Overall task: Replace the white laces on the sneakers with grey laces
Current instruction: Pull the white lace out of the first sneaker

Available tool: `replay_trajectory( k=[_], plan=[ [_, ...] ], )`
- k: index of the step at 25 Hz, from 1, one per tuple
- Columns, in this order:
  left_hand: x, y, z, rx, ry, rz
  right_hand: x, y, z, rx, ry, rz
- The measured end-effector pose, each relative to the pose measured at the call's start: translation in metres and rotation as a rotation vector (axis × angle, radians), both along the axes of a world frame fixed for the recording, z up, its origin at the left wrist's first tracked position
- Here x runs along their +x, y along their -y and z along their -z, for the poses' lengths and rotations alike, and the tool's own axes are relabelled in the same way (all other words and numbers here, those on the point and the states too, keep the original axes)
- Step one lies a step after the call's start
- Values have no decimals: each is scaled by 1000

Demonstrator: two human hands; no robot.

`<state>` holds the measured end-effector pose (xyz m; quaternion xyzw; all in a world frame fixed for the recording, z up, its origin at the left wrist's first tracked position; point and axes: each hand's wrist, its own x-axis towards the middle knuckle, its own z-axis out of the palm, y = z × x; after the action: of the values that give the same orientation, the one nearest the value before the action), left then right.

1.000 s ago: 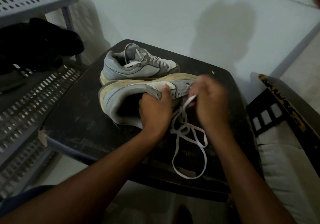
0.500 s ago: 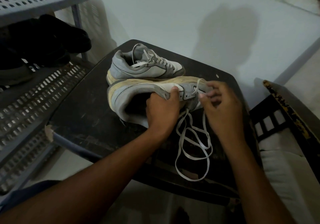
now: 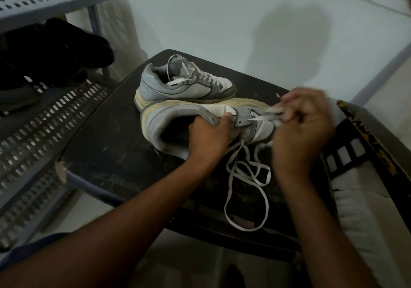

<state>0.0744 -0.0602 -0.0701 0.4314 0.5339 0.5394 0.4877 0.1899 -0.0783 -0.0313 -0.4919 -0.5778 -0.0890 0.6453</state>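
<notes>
Near sneaker (image 3: 200,118): tipped on its side on the dark table (image 3: 106,154), gripped at the collar by your left hand (image 3: 209,138); white lace (image 3: 244,176): loose loops trailing over the table's near edge, upper end apparently pinched in your blurred right hand (image 3: 304,127); second sneaker (image 3: 184,83): upright just behind, laced white.

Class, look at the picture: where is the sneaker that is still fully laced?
In the head view, the laced sneaker stands upright at the far side of the dark table, just behind the near sneaker that the hands are unlacing.
</notes>
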Motion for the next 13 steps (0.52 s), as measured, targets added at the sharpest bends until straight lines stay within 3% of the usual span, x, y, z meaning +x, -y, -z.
replay_trajectory(
  k=[2, 5, 7, 10, 13],
  plan=[
    [0, 1, 0, -2, 15, -19, 10, 3, -10, 10, -98, 8],
    [0, 2, 0, 11, 9, -18, 9, 13, 2, -473, -135, 66],
    [-1, 2, 0, 11, 7, -3, 6, 16, 15, -580, 44, 25],
    [-1, 2, -3, 7, 10, -1, 11, 11, 24, -576, 396, 8],
    [-4, -1, -5, -12, 11, 49, 17, 2, 36, -480, 551, 107]
  ],
)
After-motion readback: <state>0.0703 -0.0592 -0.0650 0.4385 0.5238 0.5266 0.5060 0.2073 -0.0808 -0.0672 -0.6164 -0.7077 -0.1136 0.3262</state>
